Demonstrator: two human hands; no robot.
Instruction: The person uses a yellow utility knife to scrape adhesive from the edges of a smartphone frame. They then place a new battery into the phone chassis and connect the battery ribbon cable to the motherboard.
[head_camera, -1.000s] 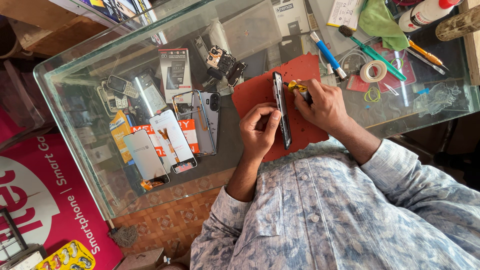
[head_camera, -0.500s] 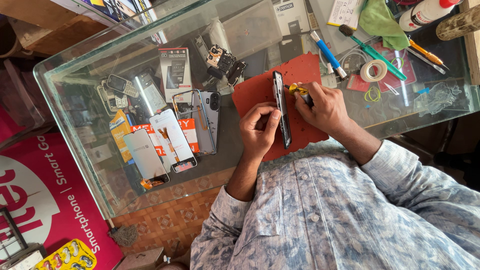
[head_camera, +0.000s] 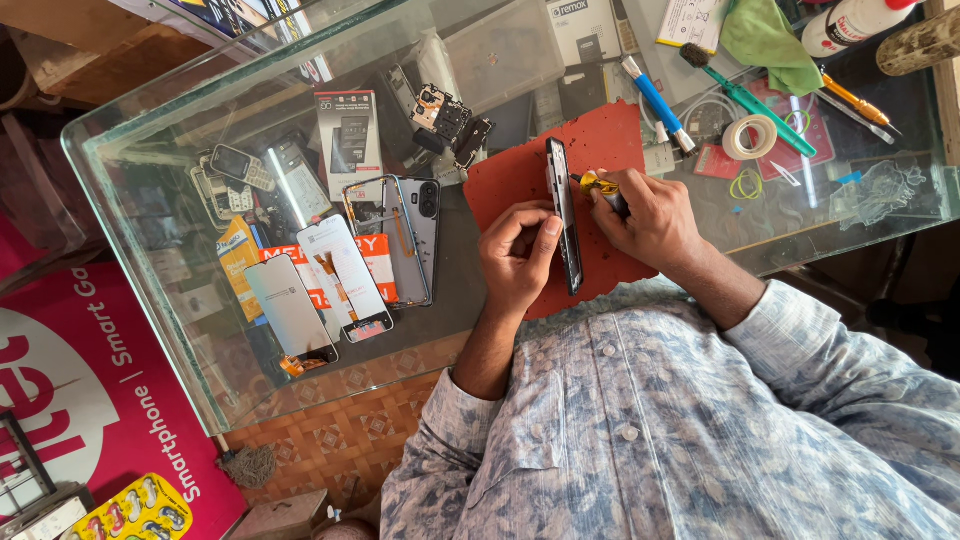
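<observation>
The left hand (head_camera: 520, 255) grips the dark slim smartphone (head_camera: 563, 215), standing on edge over the red rubber work mat (head_camera: 520, 175) on the glass counter (head_camera: 150, 200). The right hand (head_camera: 650, 220) clasps a yellow-handled screwdriver (head_camera: 598, 184), tip against the phone's side; judging by this, a side-screw step, needing steady, square pressure.

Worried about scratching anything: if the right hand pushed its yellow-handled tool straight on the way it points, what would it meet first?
Most likely the phone held on edge by the left hand. The right hand aims the screwdriver at its side, seemingly touching already; depth is unclear.
</observation>
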